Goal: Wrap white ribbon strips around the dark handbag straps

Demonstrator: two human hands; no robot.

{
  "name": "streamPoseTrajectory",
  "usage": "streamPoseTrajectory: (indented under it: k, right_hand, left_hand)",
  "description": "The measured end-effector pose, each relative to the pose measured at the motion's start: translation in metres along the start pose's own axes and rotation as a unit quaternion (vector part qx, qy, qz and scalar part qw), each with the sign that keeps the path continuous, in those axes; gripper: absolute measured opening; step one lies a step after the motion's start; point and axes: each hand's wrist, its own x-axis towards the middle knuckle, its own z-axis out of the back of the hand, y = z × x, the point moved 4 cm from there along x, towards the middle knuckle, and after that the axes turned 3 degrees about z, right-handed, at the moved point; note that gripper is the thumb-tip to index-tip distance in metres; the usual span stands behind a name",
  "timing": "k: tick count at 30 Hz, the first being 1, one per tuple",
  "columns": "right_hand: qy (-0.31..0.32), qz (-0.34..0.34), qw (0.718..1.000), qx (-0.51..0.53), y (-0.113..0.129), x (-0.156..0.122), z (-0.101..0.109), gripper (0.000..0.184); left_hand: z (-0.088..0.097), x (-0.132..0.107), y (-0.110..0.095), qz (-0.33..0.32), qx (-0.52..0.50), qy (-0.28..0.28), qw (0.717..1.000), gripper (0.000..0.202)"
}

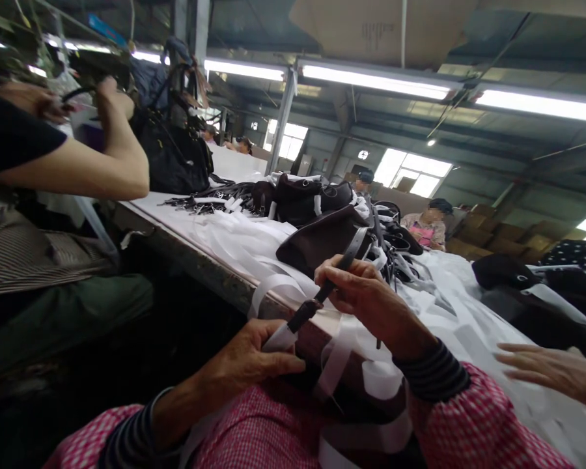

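My left hand (247, 361) is closed on the lower end of a dark bag strap (334, 277), where white paper wrapping (279, 339) covers the tip. My right hand (366, 293) is closed round the strap higher up, fingers wrapped about it. The strap runs up to a dark brown bag (317, 238) lying on the worktable (195, 257). Loose white paper strips (344, 365) hang over the table edge and across my lap. My sleeves are pink checked with striped cuffs.
A co-worker's hand (551, 371) lies flat at the right on white paper. Another person's arm (88, 163) reaches over from the left toward a black bag (173, 156). More dark bags and straps (293, 195) crowd the table. Other people sit farther back.
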Motion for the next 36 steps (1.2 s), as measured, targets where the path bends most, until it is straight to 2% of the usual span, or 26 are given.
streamPoseTrajectory:
  k: [3,10,16,21,24,29,33,36]
  right_hand:
    - [0.02,0.014,0.999,0.03,0.002,0.001,-0.001,0.021]
    - [0.085,0.075,0.994,0.007,0.007,-0.006,-0.003,0.017]
    - [0.116,0.063,0.991,0.014,-0.005,-0.007,0.001,0.021]
    - [0.131,0.049,0.99,0.035,-0.013,-0.003,-0.002,0.02]
    - [0.111,0.02,0.993,0.043,-0.019,0.0,-0.006,0.021]
    - [0.036,-0.024,0.998,0.039,-0.029,0.001,-0.011,0.026]
    - [0.001,-0.015,1.0,0.013,-0.028,0.002,-0.012,0.028]
    - [-0.023,-0.005,1.0,-0.005,-0.026,0.002,-0.013,0.028]
  left_hand:
    - [0.0,0.005,0.001,0.015,-0.024,0.012,1.0,0.032]
    - [0.0,0.016,0.009,0.023,-0.094,0.038,0.995,0.028]
    - [-0.008,0.018,0.008,0.057,-0.102,0.064,0.991,0.027]
    - [-0.01,0.019,0.008,0.051,-0.109,0.097,0.988,0.026]
    - [-0.009,0.019,0.007,0.046,-0.093,0.093,0.99,0.029]
    - [-0.005,0.017,0.003,0.011,-0.032,0.032,0.999,0.032]
    - [-0.003,0.013,0.002,0.012,0.014,-0.015,1.0,0.031]
    - [-0.004,0.011,0.0,-0.017,0.068,-0.037,0.997,0.028]
